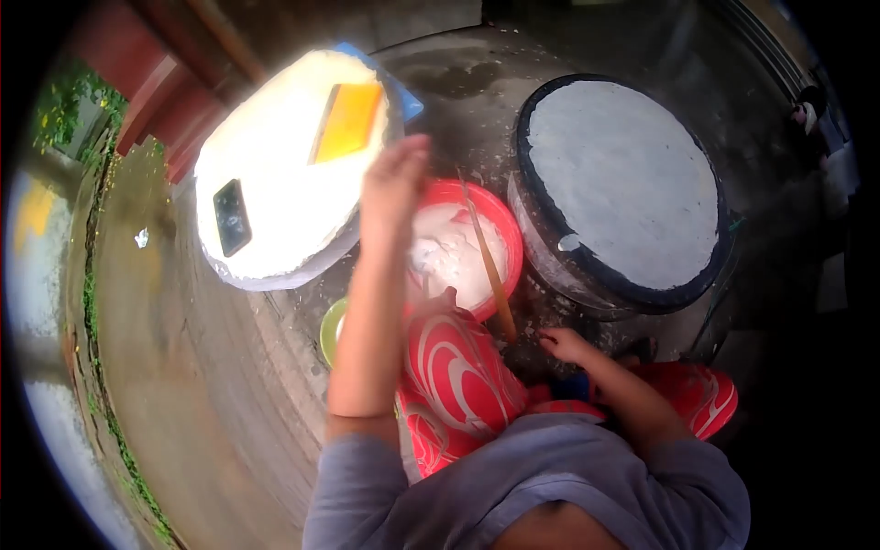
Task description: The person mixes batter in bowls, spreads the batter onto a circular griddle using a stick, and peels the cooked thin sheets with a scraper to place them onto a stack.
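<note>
The red basin point(516, 238) sits near the middle of the frame, holding a lumpy white paste point(458, 261). A wooden stick point(495, 286) slants across its right side, its narrow end at the upper rim and its broader end below the basin. The left hand point(397, 179) is raised at the basin's upper left, in front of the right edge of a white-topped round block point(284, 128); its fingers look bent, but blur hides whether they meet or grip anything. The right hand point(564, 345) is lower, right of centre, near the stick's broad end, with fingers curled; I cannot tell whether they close on something. On the white top, in the upper left, lie a dark phone point(232, 217) and a flat yellow piece point(350, 122). At upper right stands a black-rimmed round block point(525, 137) with a grey coating point(628, 183) across its top. A green-rimmed bowl point(329, 333) shows partly behind the left forearm.
</note>
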`<state>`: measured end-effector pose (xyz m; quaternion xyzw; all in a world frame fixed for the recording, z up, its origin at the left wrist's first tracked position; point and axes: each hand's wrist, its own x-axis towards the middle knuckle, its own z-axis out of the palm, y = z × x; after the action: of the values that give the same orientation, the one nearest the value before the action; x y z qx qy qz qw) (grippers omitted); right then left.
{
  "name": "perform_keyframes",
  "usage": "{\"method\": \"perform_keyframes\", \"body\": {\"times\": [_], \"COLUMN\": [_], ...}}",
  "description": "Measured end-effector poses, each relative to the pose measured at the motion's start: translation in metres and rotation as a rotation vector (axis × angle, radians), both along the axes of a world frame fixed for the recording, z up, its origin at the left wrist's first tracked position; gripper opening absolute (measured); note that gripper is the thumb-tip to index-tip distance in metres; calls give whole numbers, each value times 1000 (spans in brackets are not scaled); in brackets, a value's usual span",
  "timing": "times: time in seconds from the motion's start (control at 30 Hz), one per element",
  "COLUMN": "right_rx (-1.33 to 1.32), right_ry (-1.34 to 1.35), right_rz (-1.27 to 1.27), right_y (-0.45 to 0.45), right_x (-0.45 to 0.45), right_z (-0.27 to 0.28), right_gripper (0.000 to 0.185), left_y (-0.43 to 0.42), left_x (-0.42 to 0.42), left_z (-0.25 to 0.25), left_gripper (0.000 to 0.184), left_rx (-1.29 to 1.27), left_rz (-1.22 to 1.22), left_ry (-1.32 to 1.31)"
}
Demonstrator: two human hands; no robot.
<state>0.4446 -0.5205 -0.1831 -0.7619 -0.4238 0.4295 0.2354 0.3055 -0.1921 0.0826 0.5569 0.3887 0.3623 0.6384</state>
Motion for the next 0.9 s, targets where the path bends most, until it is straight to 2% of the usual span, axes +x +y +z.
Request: {"method": "perform_keyframes", "body": {"times": [0.07, 0.13, 0.2, 0.33, 0.4, 0.53, 0.63, 0.67, 0.73, 0.8, 0.87, 0.9], "right_rx": [-113, -184, -252, -208, -188, -185, -81, -79, 265, 496, 811, 846], "right_ry": [-107, -61, -10, 19, -11, 102, 157, 157, -112, -64, 154, -70], "right_rz": [100, 61, -1, -65, -62, -118, -223, -234, -251, -384, -495, -458], "right_y": [-21, -32, -39, -39, -40, -42, -41, -39, -31, -14, 6, 14], "right_x": [4, 3, -1, -8, -9, -9, -7, -5, 0, 4, 6, 10], "right_z": [-2, -1, 6, 34, 43, 53, 75, 83, 103, 144, 166, 188], "right_gripper": [34, 34, 35, 34, 33, 32, 27, 27, 23, 31, 46, 50], "left_y": [66, 101, 139, 162, 178, 189, 185, 180, 133, 85, 34, -2], "left_x": [-8, -20, -28, -27, -32, -41, -40, -41, -32, -23, -13, -5], "left_z": [-45, -57, -83, -88, -99, -94, -68, -53, -3, 26, 34, 41], "left_gripper": [24, 23, 28, 16, 14, 15, 15, 14, 12, 9, 6, 5], "left_rx": [730, 1122, 1150, 1158, 1239, 1443, 1583, 1627, 1623, 1627, 1605, 1596], "left_rz": [286, 341, 201, -18, -57, -150, 88, 103, 121, 3, -153, -253], "left_ry": [482, 806, 1013, 1217, 1247, 1328, 1323, 1159, 1052, 860, 711, 731]}}
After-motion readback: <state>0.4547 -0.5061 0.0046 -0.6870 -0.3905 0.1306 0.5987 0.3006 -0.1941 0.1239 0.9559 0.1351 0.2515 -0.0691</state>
